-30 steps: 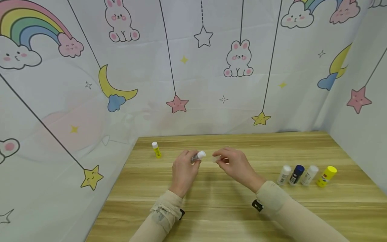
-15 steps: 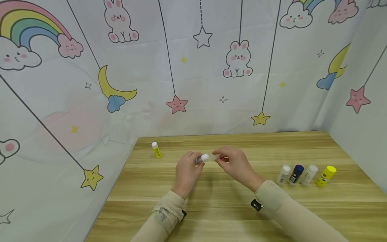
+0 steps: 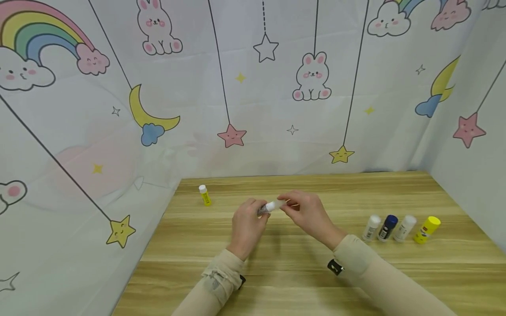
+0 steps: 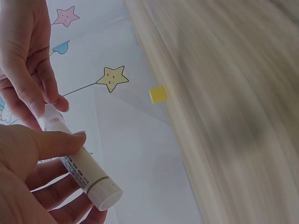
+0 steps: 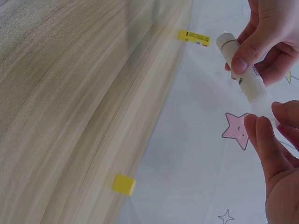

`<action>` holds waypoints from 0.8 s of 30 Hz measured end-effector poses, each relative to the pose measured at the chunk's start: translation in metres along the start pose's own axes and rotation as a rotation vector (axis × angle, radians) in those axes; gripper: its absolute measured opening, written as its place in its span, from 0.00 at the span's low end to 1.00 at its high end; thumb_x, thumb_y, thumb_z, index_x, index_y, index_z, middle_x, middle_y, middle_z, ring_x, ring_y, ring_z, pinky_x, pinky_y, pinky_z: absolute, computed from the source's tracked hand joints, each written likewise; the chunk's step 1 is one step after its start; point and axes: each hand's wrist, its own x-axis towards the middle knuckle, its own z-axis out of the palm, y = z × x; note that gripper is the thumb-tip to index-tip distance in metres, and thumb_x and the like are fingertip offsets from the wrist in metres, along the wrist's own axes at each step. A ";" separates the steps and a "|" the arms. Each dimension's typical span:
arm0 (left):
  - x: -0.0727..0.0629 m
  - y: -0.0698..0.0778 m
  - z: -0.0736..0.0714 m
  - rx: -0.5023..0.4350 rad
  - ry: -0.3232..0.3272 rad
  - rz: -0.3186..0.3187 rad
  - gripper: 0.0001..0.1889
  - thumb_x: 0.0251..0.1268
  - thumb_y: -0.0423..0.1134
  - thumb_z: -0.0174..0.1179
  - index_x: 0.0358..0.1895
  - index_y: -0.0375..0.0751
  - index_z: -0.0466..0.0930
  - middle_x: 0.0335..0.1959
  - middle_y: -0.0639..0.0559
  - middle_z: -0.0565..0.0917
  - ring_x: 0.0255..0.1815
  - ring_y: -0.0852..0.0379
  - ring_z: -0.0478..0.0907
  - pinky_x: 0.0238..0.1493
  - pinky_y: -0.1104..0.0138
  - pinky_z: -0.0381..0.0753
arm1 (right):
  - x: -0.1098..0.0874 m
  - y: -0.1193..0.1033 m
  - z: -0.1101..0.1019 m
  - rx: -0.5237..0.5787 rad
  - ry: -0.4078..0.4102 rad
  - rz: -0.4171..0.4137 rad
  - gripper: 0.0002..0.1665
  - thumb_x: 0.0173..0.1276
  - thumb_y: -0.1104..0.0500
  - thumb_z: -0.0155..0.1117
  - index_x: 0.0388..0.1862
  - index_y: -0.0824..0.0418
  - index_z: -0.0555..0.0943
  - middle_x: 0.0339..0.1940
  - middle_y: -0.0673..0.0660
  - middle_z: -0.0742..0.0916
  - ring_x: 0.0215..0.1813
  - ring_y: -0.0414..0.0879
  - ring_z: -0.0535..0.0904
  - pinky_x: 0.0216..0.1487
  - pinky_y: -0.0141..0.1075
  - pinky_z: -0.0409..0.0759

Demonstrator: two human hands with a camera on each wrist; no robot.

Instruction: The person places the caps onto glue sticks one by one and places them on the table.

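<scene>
My left hand (image 3: 249, 226) grips a white glue stick (image 4: 86, 168) with dark print around its middle, held tilted above the table. The thumb lies along its barrel in the left wrist view, and the fingers wrap beneath. Across from it, my right hand (image 3: 310, 215) pinches a translucent cap (image 3: 280, 204) between thumb and fingertips. The cap is at the glue stick's white end, in line with it and overlapping it in the head view. In the right wrist view, the right fingertips (image 5: 264, 122) are right by that end and partly hide the cap.
Toward the table's (image 3: 300, 285) back left stands a yellow glue stick (image 3: 205, 197) with a white cap. On the right, a white one (image 3: 371, 228), a dark blue one (image 3: 388, 228), another white one (image 3: 405, 228) and a yellow one (image 3: 427, 230) stand in a row. A patterned curtain (image 3: 253, 101) hangs behind.
My left hand has moved right with the glue stick, closing the gap to the cap. The right hand has stayed nearly still, pinching the cap.
</scene>
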 end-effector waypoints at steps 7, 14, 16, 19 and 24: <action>-0.001 0.000 0.000 0.004 0.000 0.012 0.15 0.48 0.32 0.80 0.41 0.41 0.88 0.34 0.52 0.85 0.32 0.57 0.82 0.34 0.64 0.82 | 0.000 0.000 0.002 0.001 0.004 0.009 0.13 0.64 0.65 0.74 0.49 0.58 0.88 0.44 0.51 0.88 0.40 0.38 0.87 0.38 0.27 0.83; 0.000 0.003 -0.001 0.012 0.002 0.031 0.15 0.49 0.32 0.80 0.41 0.42 0.88 0.34 0.52 0.85 0.32 0.57 0.82 0.33 0.64 0.82 | 0.001 -0.002 0.001 -0.015 0.000 0.011 0.13 0.65 0.64 0.73 0.49 0.57 0.88 0.45 0.51 0.88 0.41 0.39 0.87 0.38 0.27 0.83; 0.000 0.004 -0.001 0.011 0.006 0.037 0.15 0.49 0.33 0.80 0.41 0.42 0.88 0.34 0.52 0.85 0.31 0.57 0.81 0.32 0.64 0.82 | 0.001 -0.002 0.001 -0.015 0.000 0.008 0.13 0.66 0.63 0.73 0.49 0.57 0.88 0.45 0.50 0.88 0.41 0.39 0.87 0.38 0.27 0.83; 0.000 0.004 -0.001 0.008 0.011 0.043 0.15 0.48 0.32 0.80 0.41 0.42 0.88 0.33 0.52 0.85 0.31 0.57 0.81 0.32 0.64 0.82 | 0.001 -0.001 0.001 -0.009 -0.002 0.002 0.13 0.66 0.63 0.73 0.49 0.55 0.88 0.45 0.49 0.88 0.41 0.38 0.86 0.38 0.27 0.83; -0.002 0.005 0.000 0.004 0.027 0.053 0.15 0.48 0.32 0.80 0.41 0.41 0.88 0.33 0.52 0.85 0.31 0.57 0.82 0.31 0.65 0.82 | -0.001 -0.001 0.003 0.000 0.000 -0.005 0.13 0.66 0.63 0.73 0.49 0.55 0.88 0.43 0.48 0.89 0.40 0.38 0.86 0.38 0.27 0.83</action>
